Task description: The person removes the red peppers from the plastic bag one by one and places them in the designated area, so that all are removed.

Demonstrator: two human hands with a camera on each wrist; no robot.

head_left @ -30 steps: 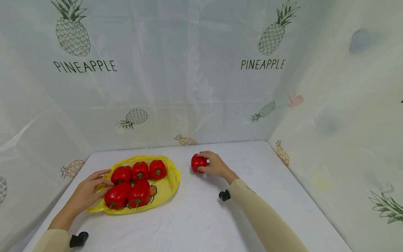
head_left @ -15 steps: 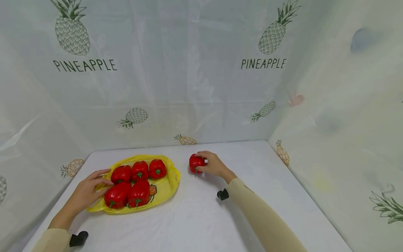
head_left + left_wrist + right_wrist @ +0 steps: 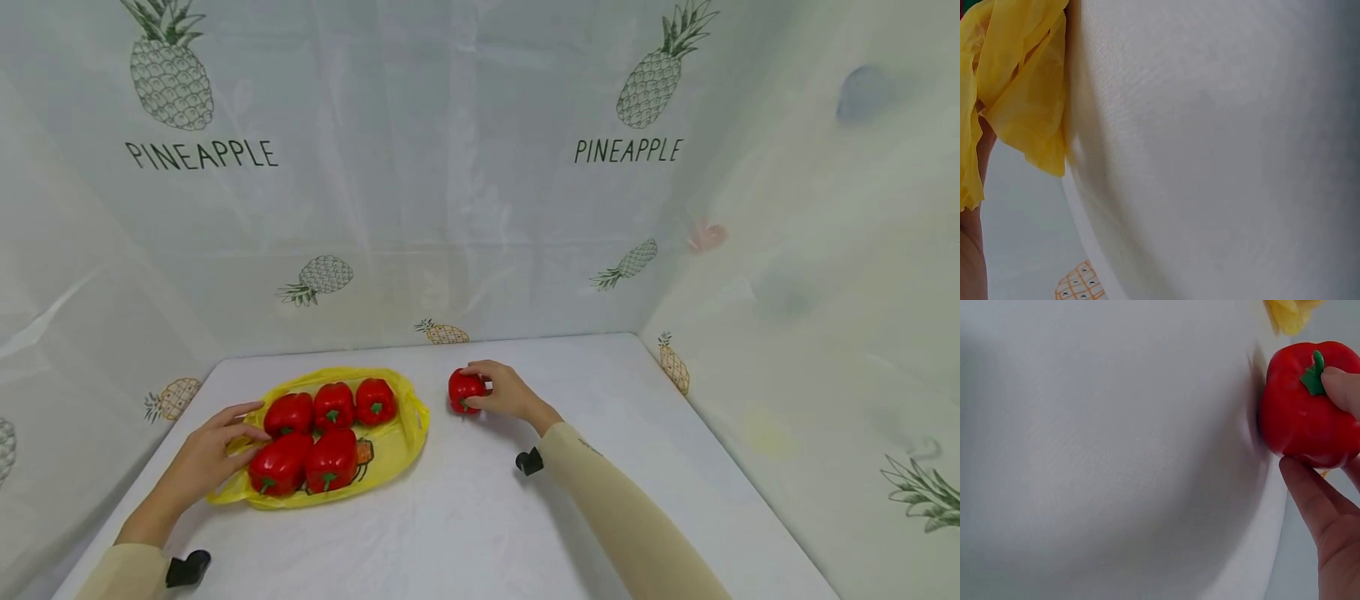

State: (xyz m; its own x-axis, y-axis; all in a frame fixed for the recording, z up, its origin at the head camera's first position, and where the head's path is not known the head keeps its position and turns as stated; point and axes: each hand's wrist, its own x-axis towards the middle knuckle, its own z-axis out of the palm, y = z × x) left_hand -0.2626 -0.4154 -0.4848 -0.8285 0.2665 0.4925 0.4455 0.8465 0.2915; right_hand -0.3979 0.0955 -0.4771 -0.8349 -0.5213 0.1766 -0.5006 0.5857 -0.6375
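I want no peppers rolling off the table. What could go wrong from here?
The right hand grips the lone red pepper only with fingertips, so it might slip and roll on the smooth white table.

The yellow bag lies flat with five peppers on it, and the left hand touches just its edge; a tug could spill them.

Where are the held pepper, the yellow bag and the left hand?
held pepper (image 3: 465, 390), head view, middle of its red body, gripped by the right hand (image 3: 510, 392).
yellow bag (image 3: 405, 433), head view, bare right side near the handle hole.
left hand (image 3: 202, 460), head view, back of the hand.
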